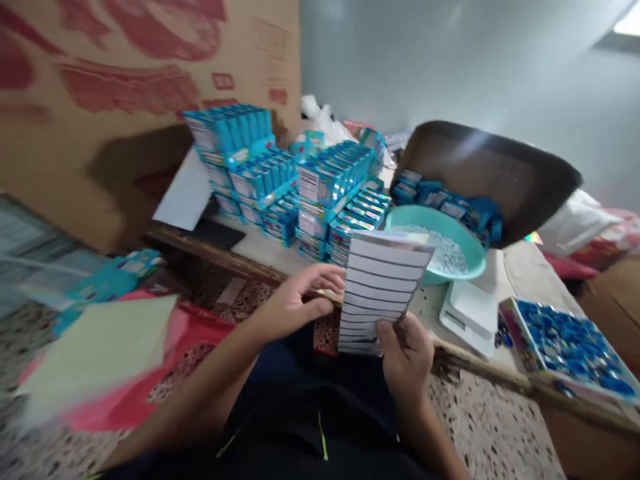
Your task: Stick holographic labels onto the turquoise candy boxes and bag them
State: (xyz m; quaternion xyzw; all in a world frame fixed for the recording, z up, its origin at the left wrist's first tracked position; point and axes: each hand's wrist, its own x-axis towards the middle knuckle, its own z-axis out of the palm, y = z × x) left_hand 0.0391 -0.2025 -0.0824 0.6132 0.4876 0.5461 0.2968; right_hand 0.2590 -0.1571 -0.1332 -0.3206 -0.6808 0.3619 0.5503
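My right hand point(407, 350) pinches the lower right edge of a white sheet with black lines point(383, 287) between thumb and fingers. A shiny strip runs along the sheet's top edge. Left of the sheet, close to its edge, is my left hand point(310, 293), thumb and fingers apart, with nothing seen in it. Beyond the hands, blue boxes in tight rows point(333, 177) are stacked on the table. A turquoise basin point(475, 263) with small pale grains is partly covered by the sheet.
A white scale point(467, 317) and a tray point(523, 343) of shiny blue pieces are at right. An open brown carton point(480, 160) holds blue packs behind the basin. Pale yellow sheets point(110, 340) lie over red material at left. A big cardboard box point(145, 67) stands behind.
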